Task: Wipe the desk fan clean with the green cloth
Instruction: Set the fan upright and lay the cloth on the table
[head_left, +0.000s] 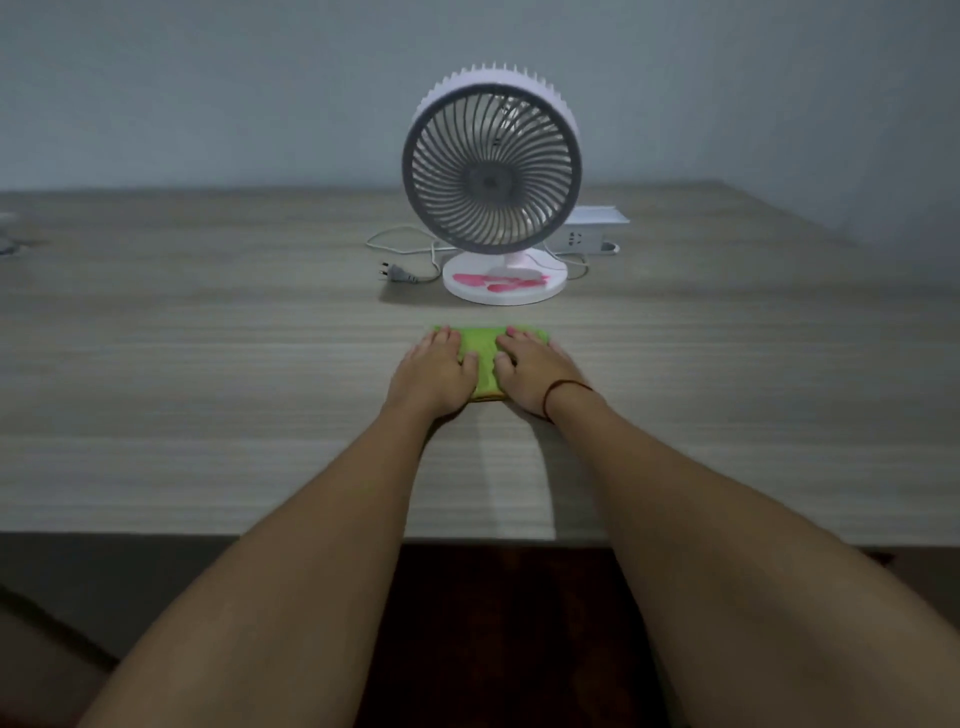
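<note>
- Both hands are lying flat on the green cloth (480, 358), which is sitting folded on the table (208, 374) just in front of the desk fan (491, 171).
- The left hand (434, 374) is pressing palm-down on the cloth's left part, fingers spread and not closed around anything.
- The right hand (532, 371) is doing the same on the right part, fingers open and flat; a dark band (563, 389) is circling that wrist.
- Neither grip is holding the cloth yet, so the step in hand looks like gathering it up before any wiping starts.
- To do this well, one hand should be pinching a thick fold so a padded face is meeting the fan, while the other is steadying the fan's round base (504, 283).
- The fan is standing upright, grille facing the person; the ribs are narrow, so light strokes along them are looking wiser than hard pushes that could tip it.
- Pink marks (498, 281) are showing on the base, probably the first spot to wipe.
- The unplugged plug (397, 273) and its cord (405, 244) are lying left of the base, and a white power strip (589, 236) is sitting behind to the right; both could be snagging a sweeping cloth.
</note>
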